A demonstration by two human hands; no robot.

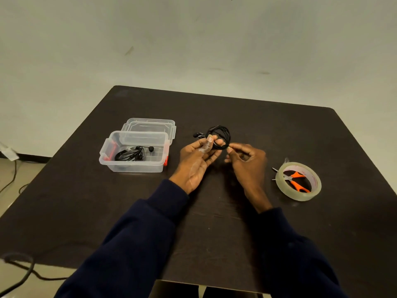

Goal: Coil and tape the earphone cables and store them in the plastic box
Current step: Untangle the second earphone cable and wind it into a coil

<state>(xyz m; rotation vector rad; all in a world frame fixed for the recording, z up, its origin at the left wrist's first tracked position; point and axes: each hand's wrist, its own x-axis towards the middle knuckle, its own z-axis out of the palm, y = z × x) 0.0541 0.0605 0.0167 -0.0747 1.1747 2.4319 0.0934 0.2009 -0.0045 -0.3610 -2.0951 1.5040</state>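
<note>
A black earphone cable wound into a coil (221,134) is held above the dark table by my left hand (197,162), thumb and fingers pinching its lower left side. A strip of clear tape (204,147) hangs along that thumb. My right hand (247,160) pinches the coil's lower right edge with fingertips. The clear plastic box (111,163) with orange latches stands open to the left; another coiled black earphone (131,155) lies inside it. The roll of clear tape (315,188) lies flat to the right.
The box's clear lid (150,124) lies just behind the box. Orange-handled scissors (296,181) rest inside the tape roll's hole. The dark table (214,233) ends at a near edge below my sleeves. Black cables trail on the floor at the left (23,269).
</note>
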